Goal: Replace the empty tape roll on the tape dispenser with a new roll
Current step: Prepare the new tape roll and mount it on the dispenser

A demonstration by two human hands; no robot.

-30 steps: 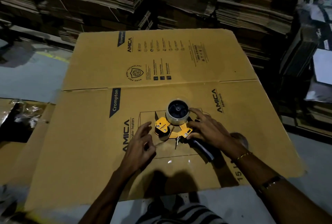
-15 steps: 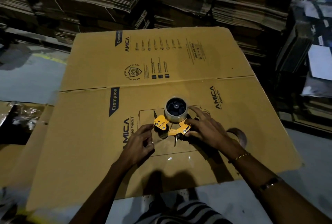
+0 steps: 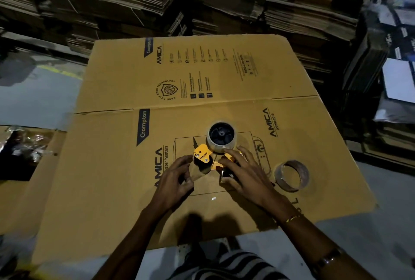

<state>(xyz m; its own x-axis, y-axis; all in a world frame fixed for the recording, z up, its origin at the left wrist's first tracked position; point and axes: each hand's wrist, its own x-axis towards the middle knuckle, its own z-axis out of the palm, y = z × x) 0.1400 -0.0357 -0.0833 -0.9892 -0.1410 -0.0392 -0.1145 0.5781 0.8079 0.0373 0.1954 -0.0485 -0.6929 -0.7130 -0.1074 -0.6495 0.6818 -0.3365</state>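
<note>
Right hand [image 3: 244, 172] holds down the tape dispenser [image 3: 205, 156], index fingertip touching the new roll [image 3: 221, 137]. Left hand [image 3: 177, 178] loosely curled beside it, holding nothing visible. Empty core [image 3: 292, 175] lies right of the right hand.

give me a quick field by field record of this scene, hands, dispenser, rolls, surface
surface: flattened cardboard box printed Crompton and AMICA, lying on the floor
tape dispenser: yellow, lying on its side on the cardboard
new roll: clear tape seated on the dispenser's black hub
empty roll: bare brown core on the cardboard, apart from the dispenser, on the person's right
left hand: fingers loosely curled beside the yellow plate; contact unclear
right hand: rests over the dispenser's handle end, one fingertip touching the new roll
background: stacks of flattened cartons
</note>
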